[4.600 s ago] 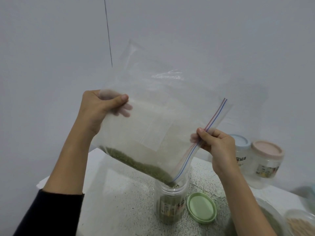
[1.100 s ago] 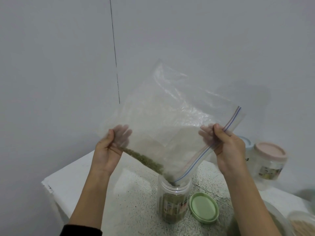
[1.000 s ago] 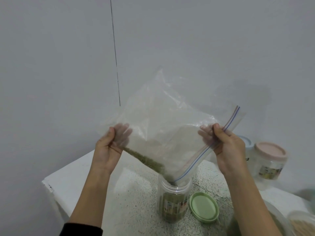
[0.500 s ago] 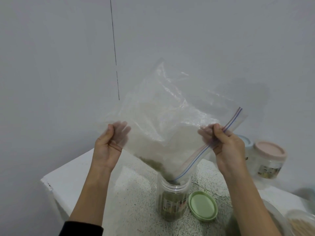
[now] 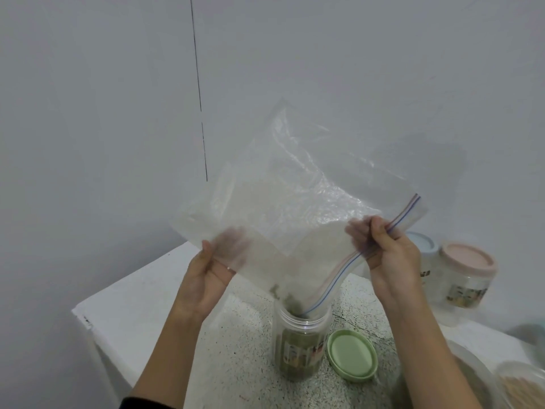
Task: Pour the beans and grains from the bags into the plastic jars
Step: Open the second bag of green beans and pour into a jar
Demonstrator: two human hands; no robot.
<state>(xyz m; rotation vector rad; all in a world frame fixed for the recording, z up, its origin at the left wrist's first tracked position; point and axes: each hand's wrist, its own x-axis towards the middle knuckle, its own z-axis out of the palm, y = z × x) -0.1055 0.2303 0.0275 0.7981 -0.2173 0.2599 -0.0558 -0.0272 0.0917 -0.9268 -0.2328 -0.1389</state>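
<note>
The left hand (image 5: 206, 276) pinches the raised bottom edge of the clear zip bag (image 5: 295, 208), thumb in front and fingers behind the plastic. From that grip the bag slopes down and to the right, so its lowest corner hangs in the mouth of the open jar (image 5: 300, 343) standing on the speckled table (image 5: 241, 364). Only a small clump of green beans (image 5: 287, 298) is left in that corner, just above the rim. The jar looks mostly full, though its label hides the level. This pour is nearly done, I judge. The green lid (image 5: 352, 355) lies flat just right of the jar, not yet fitted. The right hand (image 5: 386, 255) grips the zip strip at the bag's mouth, up and to the right of the jar. Farther right stand two capped jars (image 5: 463, 276). At the right edge sit open containers (image 5: 519, 388) with pale contents, possibly still to be poured.
</note>
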